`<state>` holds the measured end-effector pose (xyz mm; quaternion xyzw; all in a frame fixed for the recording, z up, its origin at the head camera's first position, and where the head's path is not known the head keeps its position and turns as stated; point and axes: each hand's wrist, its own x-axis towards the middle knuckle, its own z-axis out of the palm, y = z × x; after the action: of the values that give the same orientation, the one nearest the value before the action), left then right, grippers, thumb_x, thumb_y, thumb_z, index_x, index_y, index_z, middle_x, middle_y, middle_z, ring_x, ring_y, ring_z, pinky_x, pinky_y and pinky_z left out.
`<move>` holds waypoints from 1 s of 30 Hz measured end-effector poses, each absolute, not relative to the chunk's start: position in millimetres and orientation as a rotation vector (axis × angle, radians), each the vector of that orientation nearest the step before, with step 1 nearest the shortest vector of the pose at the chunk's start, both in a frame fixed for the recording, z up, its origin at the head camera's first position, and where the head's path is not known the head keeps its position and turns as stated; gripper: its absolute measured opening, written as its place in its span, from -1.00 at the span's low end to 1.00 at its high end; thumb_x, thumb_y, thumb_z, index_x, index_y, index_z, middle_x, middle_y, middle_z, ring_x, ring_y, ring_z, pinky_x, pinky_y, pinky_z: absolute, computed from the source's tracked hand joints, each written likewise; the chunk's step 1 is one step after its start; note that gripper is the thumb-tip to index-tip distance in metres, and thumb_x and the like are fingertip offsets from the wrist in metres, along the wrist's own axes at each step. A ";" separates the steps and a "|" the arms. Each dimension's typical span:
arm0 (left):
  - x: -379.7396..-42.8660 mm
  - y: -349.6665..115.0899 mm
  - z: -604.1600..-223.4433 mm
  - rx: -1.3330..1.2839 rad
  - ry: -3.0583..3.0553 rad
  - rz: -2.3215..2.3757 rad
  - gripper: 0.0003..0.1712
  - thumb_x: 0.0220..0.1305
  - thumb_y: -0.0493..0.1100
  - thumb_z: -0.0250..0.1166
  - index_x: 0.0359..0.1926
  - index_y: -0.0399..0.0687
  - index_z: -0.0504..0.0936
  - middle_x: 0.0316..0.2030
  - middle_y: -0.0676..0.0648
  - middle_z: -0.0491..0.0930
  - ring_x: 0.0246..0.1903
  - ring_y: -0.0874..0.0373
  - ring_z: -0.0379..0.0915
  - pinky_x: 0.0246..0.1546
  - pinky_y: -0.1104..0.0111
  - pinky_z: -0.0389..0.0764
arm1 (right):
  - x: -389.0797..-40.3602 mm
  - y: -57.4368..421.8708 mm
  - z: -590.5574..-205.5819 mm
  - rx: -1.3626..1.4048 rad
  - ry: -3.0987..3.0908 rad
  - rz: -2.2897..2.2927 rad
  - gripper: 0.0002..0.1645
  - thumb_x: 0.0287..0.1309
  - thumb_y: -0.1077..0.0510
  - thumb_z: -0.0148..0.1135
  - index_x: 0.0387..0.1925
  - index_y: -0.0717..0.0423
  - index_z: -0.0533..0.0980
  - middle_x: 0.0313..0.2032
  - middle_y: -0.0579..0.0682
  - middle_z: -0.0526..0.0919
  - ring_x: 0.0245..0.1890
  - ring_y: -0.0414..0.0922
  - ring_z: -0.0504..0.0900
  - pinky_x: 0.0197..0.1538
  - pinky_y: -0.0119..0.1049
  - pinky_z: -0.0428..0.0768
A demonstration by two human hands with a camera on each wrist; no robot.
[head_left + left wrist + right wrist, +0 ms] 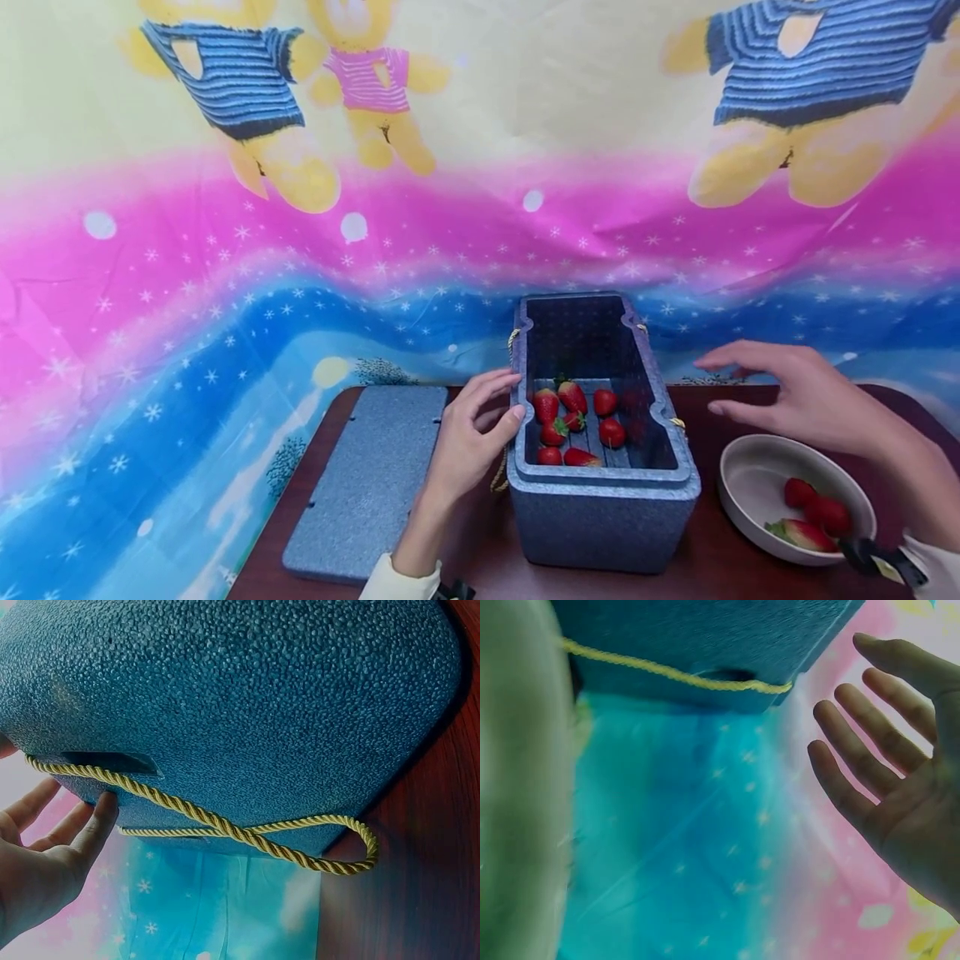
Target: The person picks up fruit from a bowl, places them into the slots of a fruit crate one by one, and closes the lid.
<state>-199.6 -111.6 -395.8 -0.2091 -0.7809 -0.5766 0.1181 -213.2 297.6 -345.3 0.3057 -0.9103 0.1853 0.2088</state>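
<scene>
A grey-blue foam box (600,521) stands uncovered on the table, with several strawberries (572,398) on its floor. My left hand (468,433) touches the box's left side near the rim, its thumb at the upper edge. In the left wrist view that hand's fingertips (107,802) rest by the gold rope handle (217,821). My right hand (802,396) hovers over the back of a round bowl (738,508), fingers apart and holding nothing. Inside the bowl lie strawberries (825,512), grouped at its right front. The right wrist view shows that palm (922,817) bare.
The box's flat foam lid (375,475) lies on the dark wooden table (258,554) at the left. Behind the table hangs a cloth (480,225) printed with bears and snowflakes. A second gold rope (660,669) runs along the box's right side.
</scene>
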 end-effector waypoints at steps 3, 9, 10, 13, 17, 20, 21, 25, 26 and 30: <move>-198.8 -111.5 -395.4 -0.619 -2.274 -1.694 -0.53 0.49 -0.09 0.39 0.36 0.07 0.67 0.43 -0.08 0.54 0.28 -0.06 0.64 0.28 0.03 0.69 | -206.0 311.5 -362.4 0.804 -2.547 0.487 -0.25 -0.15 0.05 0.81 0.14 -0.40 0.69 0.03 -0.31 0.79 0.01 -0.54 0.63 -0.11 -0.54 0.65; -197.7 -111.9 -394.6 -0.621 -2.273 -1.700 -0.52 0.49 -0.10 0.39 0.38 0.05 0.66 0.45 -0.07 0.53 0.31 -0.05 0.62 0.30 -0.01 0.67 | -192.7 336.1 -390.0 0.735 -2.621 0.459 -0.21 -0.23 0.09 0.83 0.12 -0.40 0.69 0.03 -0.28 0.79 0.03 -0.61 0.57 -0.23 -0.43 0.67; -197.6 -112.0 -394.7 -0.622 -2.273 -1.698 -0.52 0.49 -0.10 0.39 0.38 0.05 0.66 0.45 -0.07 0.53 0.31 -0.06 0.62 0.30 -0.01 0.67 | -191.0 339.1 -393.8 0.726 -2.626 0.454 -0.20 -0.24 0.08 0.84 0.11 -0.41 0.69 0.02 -0.30 0.79 0.02 -0.61 0.57 -0.23 -0.45 0.66; -197.5 -111.8 -395.2 -0.623 -2.274 -1.695 -0.52 0.50 -0.09 0.38 0.38 0.06 0.65 0.44 -0.07 0.53 0.31 -0.06 0.62 0.30 -0.01 0.67 | -185.2 348.4 -404.7 0.696 -2.642 0.459 -0.21 -0.28 0.08 0.85 0.08 -0.41 0.70 -0.04 -0.31 0.80 -0.05 -0.58 0.61 -0.23 -0.50 0.64; -198.6 -111.9 -396.6 -0.614 -2.287 -1.691 -0.53 0.50 -0.06 0.38 0.38 0.11 0.66 0.43 -0.02 0.54 0.32 -0.02 0.62 0.30 0.01 0.68 | -178.4 361.3 -422.5 0.688 -2.678 0.475 -0.27 -0.31 0.13 0.84 0.01 -0.26 0.72 -0.14 -0.28 0.79 -0.20 -0.54 0.63 -0.30 -0.50 0.63; -199.3 -112.5 -397.4 -0.604 -2.295 -1.691 -0.53 0.50 -0.03 0.39 0.37 0.15 0.67 0.42 0.02 0.55 0.32 0.01 0.62 0.30 0.02 0.68 | -174.3 370.0 -434.5 0.731 -2.718 0.494 -0.33 -0.31 0.15 0.84 -0.05 -0.13 0.72 -0.19 -0.27 0.78 -0.26 -0.56 0.61 -0.36 -0.50 0.63; -199.3 -112.5 -397.3 -0.603 -2.294 -1.690 -0.53 0.50 -0.03 0.39 0.37 0.15 0.66 0.42 0.01 0.54 0.32 0.01 0.62 0.30 0.00 0.67 | -173.4 373.1 -437.3 0.762 -2.745 0.514 -0.36 -0.28 0.15 0.82 -0.05 -0.09 0.72 -0.21 -0.28 0.77 -0.27 -0.57 0.61 -0.37 -0.50 0.63; -200.1 -112.0 -397.6 -0.613 -2.282 -1.700 -0.52 0.50 -0.04 0.38 0.38 0.12 0.66 0.43 -0.02 0.54 0.32 -0.03 0.61 0.30 -0.08 0.66 | -171.3 382.6 -442.4 0.851 -2.907 0.654 -0.41 -0.12 0.15 0.76 0.01 0.01 0.70 -0.22 -0.37 0.76 -0.26 -0.56 0.64 -0.35 -0.50 0.65; -200.1 -111.9 -397.5 -0.615 -2.279 -1.701 -0.52 0.50 -0.05 0.38 0.38 0.12 0.66 0.43 -0.03 0.54 0.32 -0.04 0.61 0.29 -0.09 0.65 | -171.5 384.5 -443.2 0.876 -2.947 0.712 -0.42 -0.07 0.15 0.74 0.04 0.05 0.69 -0.21 -0.36 0.77 -0.25 -0.54 0.65 -0.34 -0.50 0.66; -200.3 -111.7 -397.8 -0.616 -2.277 -1.700 -0.52 0.50 -0.06 0.38 0.38 0.10 0.66 0.43 -0.05 0.54 0.32 -0.05 0.61 0.29 -0.07 0.66 | -171.1 388.7 -449.5 0.990 -2.985 0.889 -0.45 0.02 0.20 0.68 0.08 0.09 0.69 -0.14 -0.29 0.79 -0.23 -0.52 0.65 -0.33 -0.51 0.66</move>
<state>-200.3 -111.7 -397.8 -0.2106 -0.7777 -0.5806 0.1169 -171.1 388.7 -449.5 0.3023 -0.9115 0.2715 -0.0635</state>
